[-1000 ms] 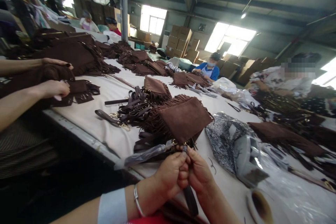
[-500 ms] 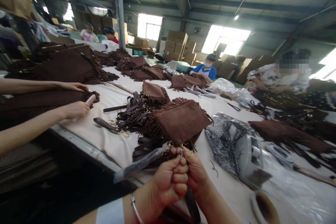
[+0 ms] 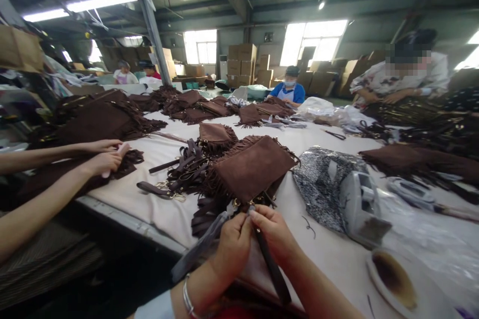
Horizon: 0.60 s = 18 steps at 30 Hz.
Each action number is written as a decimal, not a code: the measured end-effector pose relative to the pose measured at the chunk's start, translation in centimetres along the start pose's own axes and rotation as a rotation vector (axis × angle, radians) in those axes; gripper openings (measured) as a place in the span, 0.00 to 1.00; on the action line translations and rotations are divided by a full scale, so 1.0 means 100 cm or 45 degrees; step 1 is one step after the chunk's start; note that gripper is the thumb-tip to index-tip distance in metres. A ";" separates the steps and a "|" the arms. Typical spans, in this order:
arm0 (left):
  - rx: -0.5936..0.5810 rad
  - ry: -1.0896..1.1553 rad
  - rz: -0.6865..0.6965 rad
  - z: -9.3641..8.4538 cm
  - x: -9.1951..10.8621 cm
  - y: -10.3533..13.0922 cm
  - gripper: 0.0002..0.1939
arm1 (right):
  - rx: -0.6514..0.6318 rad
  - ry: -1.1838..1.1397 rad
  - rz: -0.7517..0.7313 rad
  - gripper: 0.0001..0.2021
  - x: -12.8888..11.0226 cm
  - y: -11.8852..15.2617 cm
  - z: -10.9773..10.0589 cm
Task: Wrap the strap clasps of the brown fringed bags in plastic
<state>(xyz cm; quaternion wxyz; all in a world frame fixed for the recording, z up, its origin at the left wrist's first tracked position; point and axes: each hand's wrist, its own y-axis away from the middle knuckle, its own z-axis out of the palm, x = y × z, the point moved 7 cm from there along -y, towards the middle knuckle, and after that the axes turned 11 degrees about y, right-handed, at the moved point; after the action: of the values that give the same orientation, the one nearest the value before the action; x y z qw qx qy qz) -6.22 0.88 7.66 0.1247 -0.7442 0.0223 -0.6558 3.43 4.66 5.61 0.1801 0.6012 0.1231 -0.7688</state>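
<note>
A brown fringed suede pouch [image 3: 258,167] lies on the pile in front of me, its gold rings at the near edge. My left hand [image 3: 234,241] and my right hand [image 3: 275,234] meet just below these rings, fingers closed in a pinch around the clip end of a dark wrist strap. Fingertips mostly hide the clip. The strap [image 3: 271,266] hangs down between my hands. A strip of clear plastic wrapping [image 3: 202,244] trails left from the rings, passing behind my left hand. Loose dark wrist straps [image 3: 187,164] lie heaped behind it.
A co-worker's hands [image 3: 105,157] work on brown fabric at the left. To my right are a tape dispenser [image 3: 361,204] on silvery bubble wrap [image 3: 318,184] and a tape roll [image 3: 392,279]. More pouches lie farther back; other people sit across the table [image 3: 149,209].
My hands have separated slightly, uncovering the strap between them. The co-worker's two hands at left have come together. The view has shifted and tilted a little.
</note>
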 end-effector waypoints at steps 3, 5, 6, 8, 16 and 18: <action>-0.029 -0.170 0.126 0.001 0.002 0.001 0.15 | 0.021 -0.073 0.044 0.11 0.001 -0.002 0.001; -0.034 -0.294 0.242 0.001 0.001 0.002 0.14 | 0.046 -0.142 0.098 0.11 0.005 -0.003 0.002; -0.030 -0.366 0.305 0.001 0.001 0.002 0.14 | 0.067 -0.167 0.125 0.10 0.006 -0.003 0.003; -0.021 -0.519 0.426 0.002 0.000 0.004 0.14 | 0.127 -0.185 0.173 0.10 0.009 -0.004 0.004; -0.005 -0.976 0.709 0.007 -0.003 0.006 0.10 | 0.460 0.305 0.138 0.07 0.007 -0.010 0.001; 0.007 -1.058 0.707 0.006 -0.004 0.006 0.10 | 0.551 0.556 0.076 0.07 0.005 -0.011 -0.001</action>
<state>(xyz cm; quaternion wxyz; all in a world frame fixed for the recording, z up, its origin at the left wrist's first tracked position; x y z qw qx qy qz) -5.65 0.50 7.07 0.2949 -0.9082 0.1661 -0.2462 2.93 5.63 5.12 0.0397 0.7800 -0.0253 -0.6240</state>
